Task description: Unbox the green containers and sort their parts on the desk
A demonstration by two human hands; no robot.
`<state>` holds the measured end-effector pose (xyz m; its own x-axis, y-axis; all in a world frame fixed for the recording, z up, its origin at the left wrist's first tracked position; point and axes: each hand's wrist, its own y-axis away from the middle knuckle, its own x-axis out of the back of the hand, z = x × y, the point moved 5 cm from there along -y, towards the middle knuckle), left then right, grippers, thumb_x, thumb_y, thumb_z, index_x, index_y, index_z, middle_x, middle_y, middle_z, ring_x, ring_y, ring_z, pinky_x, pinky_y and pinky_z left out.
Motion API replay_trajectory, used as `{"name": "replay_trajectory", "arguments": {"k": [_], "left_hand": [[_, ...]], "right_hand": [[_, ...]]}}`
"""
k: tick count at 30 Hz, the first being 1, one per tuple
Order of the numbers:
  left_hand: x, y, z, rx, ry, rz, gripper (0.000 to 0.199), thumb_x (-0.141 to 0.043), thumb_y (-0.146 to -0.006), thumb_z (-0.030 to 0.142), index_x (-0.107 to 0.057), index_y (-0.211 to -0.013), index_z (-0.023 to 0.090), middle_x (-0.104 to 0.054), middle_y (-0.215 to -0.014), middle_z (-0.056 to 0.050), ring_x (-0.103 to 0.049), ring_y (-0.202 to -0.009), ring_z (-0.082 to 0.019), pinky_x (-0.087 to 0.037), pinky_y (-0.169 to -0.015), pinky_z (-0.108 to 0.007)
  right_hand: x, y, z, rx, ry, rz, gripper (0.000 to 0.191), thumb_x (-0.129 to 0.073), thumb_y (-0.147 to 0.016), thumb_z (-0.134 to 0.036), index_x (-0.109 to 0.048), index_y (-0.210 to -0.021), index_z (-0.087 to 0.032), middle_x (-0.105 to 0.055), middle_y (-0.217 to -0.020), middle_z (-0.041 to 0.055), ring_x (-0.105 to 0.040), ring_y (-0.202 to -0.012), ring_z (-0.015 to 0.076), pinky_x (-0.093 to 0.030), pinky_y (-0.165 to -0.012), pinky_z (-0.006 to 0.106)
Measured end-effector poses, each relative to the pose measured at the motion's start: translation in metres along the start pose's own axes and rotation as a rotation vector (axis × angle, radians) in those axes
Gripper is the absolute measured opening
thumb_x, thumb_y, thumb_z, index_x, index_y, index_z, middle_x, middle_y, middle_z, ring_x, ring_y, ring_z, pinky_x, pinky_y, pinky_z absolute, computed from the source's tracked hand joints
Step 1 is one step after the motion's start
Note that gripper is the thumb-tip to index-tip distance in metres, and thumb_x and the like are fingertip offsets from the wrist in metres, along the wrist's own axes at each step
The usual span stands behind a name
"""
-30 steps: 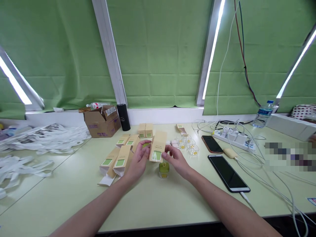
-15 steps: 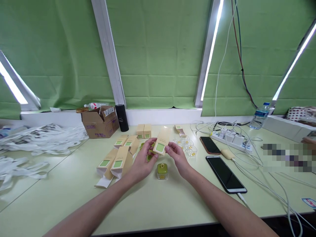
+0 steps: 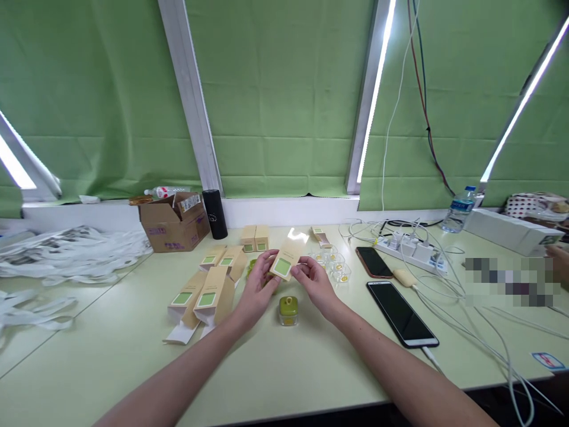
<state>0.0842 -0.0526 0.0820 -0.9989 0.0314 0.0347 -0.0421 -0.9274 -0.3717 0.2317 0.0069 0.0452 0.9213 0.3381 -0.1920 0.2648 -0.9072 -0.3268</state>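
Observation:
Between my two hands is a flat tan cardboard box (image 3: 288, 255) with a green window on its front. My left hand (image 3: 258, 283) grips its left edge. The fingers of my right hand (image 3: 315, 280) pinch its lower right edge. Just below the box, a small clear jar with a green lid (image 3: 288, 311) stands upright on the table. Partly hidden behind my left hand are more green lids (image 3: 251, 265). Right of my right hand sit several clear jars (image 3: 338, 270). Several standing tan boxes (image 3: 214, 295) are to my left, the nearest with white flaps out.
Two phones (image 3: 402, 314) and a power strip (image 3: 411, 252) with tangled white cables lie at the right. White straps (image 3: 75, 252) are heaped at the left. A brown carton (image 3: 175, 222), black cylinder (image 3: 215, 213) and water bottle (image 3: 460, 209) stand at the back. Another person's hand (image 3: 558, 258) shows at far right.
The view has shifted slightly, so everything sits a little further left. The box in my hands is tilted a bit more; both hands keep their hold.

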Motion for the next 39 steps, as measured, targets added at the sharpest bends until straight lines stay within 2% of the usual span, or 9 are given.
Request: {"name": "replay_trajectory", "arguments": {"k": [7, 12, 20, 27, 30, 33, 39], "left_hand": [[0.004, 0.005, 0.000, -0.012, 0.026, 0.016, 0.050, -0.066, -0.088, 0.029, -0.047, -0.135, 0.025, -0.065, -0.135, -0.011, -0.061, -0.126, -0.026, -0.049, -0.100, -0.037], [0.002, 0.007, 0.002, -0.024, 0.037, 0.036, 0.052, -0.067, -0.084, 0.025, -0.048, -0.133, 0.025, -0.065, -0.132, -0.011, -0.062, -0.124, -0.027, -0.050, -0.099, -0.038], [0.003, 0.008, 0.001, -0.038, 0.031, 0.023, 0.052, -0.063, -0.086, 0.021, -0.049, -0.136, 0.024, -0.063, -0.137, -0.011, -0.059, -0.129, -0.029, -0.051, -0.101, -0.040], [0.002, 0.007, -0.009, -0.113, 0.100, -0.061, 0.077, -0.060, -0.072, 0.009, -0.048, -0.147, 0.026, -0.057, -0.151, -0.011, -0.051, -0.142, -0.032, -0.045, -0.115, -0.045], [0.001, 0.008, -0.009, -0.118, 0.077, -0.065, 0.074, -0.062, -0.080, 0.012, -0.045, -0.151, 0.026, -0.055, -0.154, -0.012, -0.050, -0.144, -0.032, -0.043, -0.117, -0.046], [0.001, 0.010, -0.008, -0.125, -0.021, -0.024, 0.067, -0.067, -0.090, 0.023, -0.044, -0.152, 0.027, -0.054, -0.155, -0.012, -0.052, -0.142, -0.031, -0.045, -0.115, -0.044], [0.005, 0.014, -0.001, -0.153, -0.253, 0.098, 0.058, -0.068, -0.096, 0.040, -0.052, -0.150, 0.029, -0.057, -0.152, -0.011, -0.055, -0.134, -0.030, -0.047, -0.110, -0.042]], "right_hand": [[-0.002, 0.003, 0.005, 0.009, 0.089, -0.014, 0.052, -0.079, -0.082, -0.061, -0.063, -0.114, -0.022, -0.078, -0.095, 0.0060, -0.073, -0.096, 0.0241, -0.053, -0.087, 0.037], [-0.001, 0.003, 0.005, 0.002, 0.136, -0.007, 0.050, -0.080, -0.082, -0.059, -0.063, -0.111, -0.022, -0.079, -0.095, 0.0072, -0.074, -0.096, 0.0259, -0.053, -0.087, 0.038], [0.000, 0.003, 0.010, -0.043, 0.069, -0.015, 0.055, -0.083, -0.079, -0.061, -0.064, -0.112, -0.022, -0.081, -0.093, 0.0076, -0.076, -0.096, 0.0266, -0.054, -0.091, 0.039], [-0.001, 0.003, -0.001, -0.061, -0.031, 0.023, 0.055, -0.081, -0.075, -0.069, -0.067, -0.097, -0.021, -0.080, -0.090, 0.0101, -0.075, -0.089, 0.0263, -0.056, -0.086, 0.039], [-0.003, 0.003, -0.005, -0.072, -0.062, 0.042, 0.057, -0.083, -0.071, -0.071, -0.067, -0.094, -0.022, -0.080, -0.087, 0.0085, -0.074, -0.088, 0.0258, -0.056, -0.085, 0.039], [-0.005, 0.004, -0.006, -0.080, -0.077, 0.045, 0.058, -0.085, -0.069, -0.071, -0.067, -0.095, -0.022, -0.079, -0.087, 0.0075, -0.074, -0.089, 0.0251, -0.055, -0.087, 0.038], [-0.008, 0.006, -0.011, -0.077, -0.070, 0.023, 0.060, -0.085, -0.068, -0.072, -0.068, -0.099, -0.024, -0.079, -0.089, 0.0070, -0.074, -0.093, 0.0266, -0.055, -0.089, 0.040]]}}
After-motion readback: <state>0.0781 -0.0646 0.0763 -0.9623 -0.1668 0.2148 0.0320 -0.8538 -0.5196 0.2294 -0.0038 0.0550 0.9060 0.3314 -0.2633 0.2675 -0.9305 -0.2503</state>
